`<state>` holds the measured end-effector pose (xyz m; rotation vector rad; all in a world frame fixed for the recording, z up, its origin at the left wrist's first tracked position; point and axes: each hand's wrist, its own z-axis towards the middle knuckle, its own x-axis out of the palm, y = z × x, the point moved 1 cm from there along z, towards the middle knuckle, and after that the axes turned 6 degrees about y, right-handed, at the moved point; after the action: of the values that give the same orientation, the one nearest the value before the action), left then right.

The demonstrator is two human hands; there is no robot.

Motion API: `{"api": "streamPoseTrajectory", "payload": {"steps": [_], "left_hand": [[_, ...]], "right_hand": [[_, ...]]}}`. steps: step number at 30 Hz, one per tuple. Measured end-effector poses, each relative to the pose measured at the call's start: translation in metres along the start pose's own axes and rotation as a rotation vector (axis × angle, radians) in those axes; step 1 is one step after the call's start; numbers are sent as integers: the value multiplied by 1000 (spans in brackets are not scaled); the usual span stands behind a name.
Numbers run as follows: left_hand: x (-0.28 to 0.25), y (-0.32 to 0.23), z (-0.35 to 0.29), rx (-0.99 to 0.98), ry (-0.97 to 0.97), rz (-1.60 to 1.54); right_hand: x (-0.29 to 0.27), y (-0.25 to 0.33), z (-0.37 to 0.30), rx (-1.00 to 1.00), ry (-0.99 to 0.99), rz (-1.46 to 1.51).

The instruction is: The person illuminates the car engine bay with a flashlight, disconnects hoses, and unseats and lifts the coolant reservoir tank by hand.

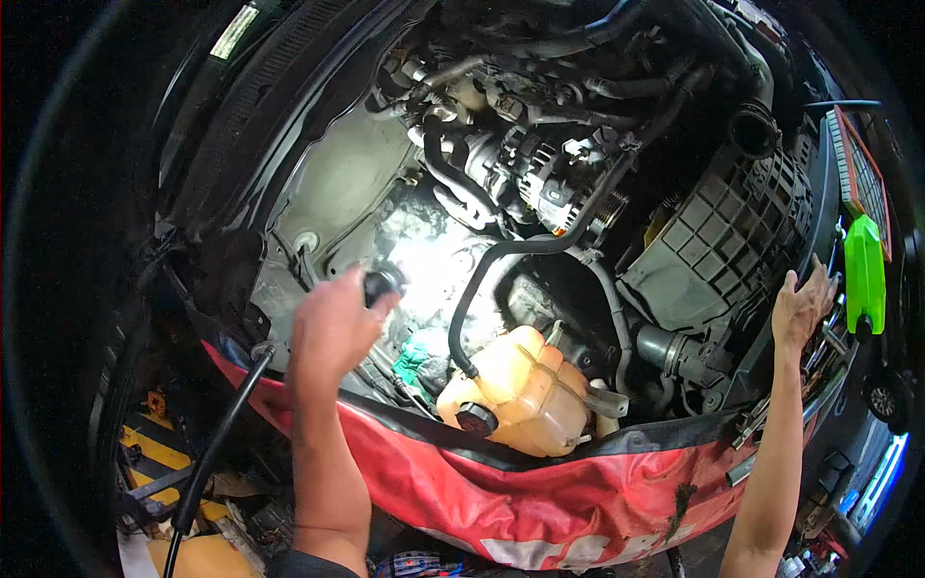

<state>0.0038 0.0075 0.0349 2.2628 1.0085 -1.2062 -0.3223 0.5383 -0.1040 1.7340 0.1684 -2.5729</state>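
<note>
Holds a black, round-ended flashlight (383,284) in the left hand (337,318), fingers curled closed about it, slightly blurred. Casts a white glare just right of that hand, into the grey-walled metal engine bay (352,178). Extends the right hand (805,299) to the right-hand edge of the bay, fingers loosely open and parted; cannot tell whether touching anything there. Just right of this hand, see a bright green, elongated object (864,275), and above that a pleated pale filter with an orange-red frame (860,178). Just below the same hand, see silvery metal tools (834,337). Left of it, see a grey gridded plastic housing (718,236). Below and right of the left hand, find crumpled green material (414,358), then a translucent amber plastic reservoir (520,385) with a ridged black cap (476,418). Beneath both forearms, find a draped red cover with white marks (578,501).
</note>
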Motion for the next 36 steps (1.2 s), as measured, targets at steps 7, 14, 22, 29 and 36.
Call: {"api": "streamPoseTrajectory", "payload": {"steps": [7, 14, 22, 29, 36], "left_hand": [[-62, -49, 67, 180, -515, -216], [-76, -82, 137, 307, -620, -196], [-47, -65, 163, 425, -624, -365], [-25, -49, 179, 499, -585, -546], [1, -44, 167, 420, -584, -568]], "right_hand": [[0, -3, 0, 0, 50, -59], [3, -17, 4, -17, 76, -33], [1, -35, 10, -119, 108, -1], [-2, -46, 15, -60, 147, -58], [-8, -48, 16, -77, 163, -27]]}}
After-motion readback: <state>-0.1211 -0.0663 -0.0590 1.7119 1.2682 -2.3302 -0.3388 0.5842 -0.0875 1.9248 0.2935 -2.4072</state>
